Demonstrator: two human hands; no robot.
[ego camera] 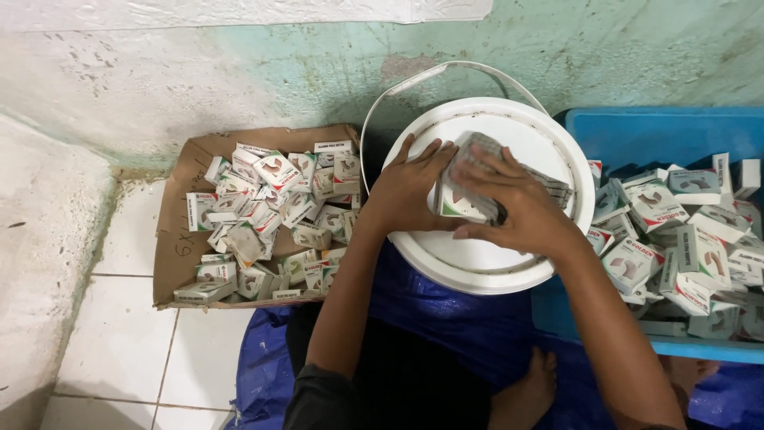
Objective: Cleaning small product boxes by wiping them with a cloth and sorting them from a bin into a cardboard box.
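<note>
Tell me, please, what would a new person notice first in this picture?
First, the two hands in the centre: the left hand and right hand press a stack of small boxes on a white bucket lid. Next, heaps of the same small boxes on both sides: in a cardboard tray at the left and a blue crate at the right.

My arms are bare to above the elbow; a dark short sleeve point(318, 398) covers my left shoulder. My foot point(529, 386) is bare.
</note>
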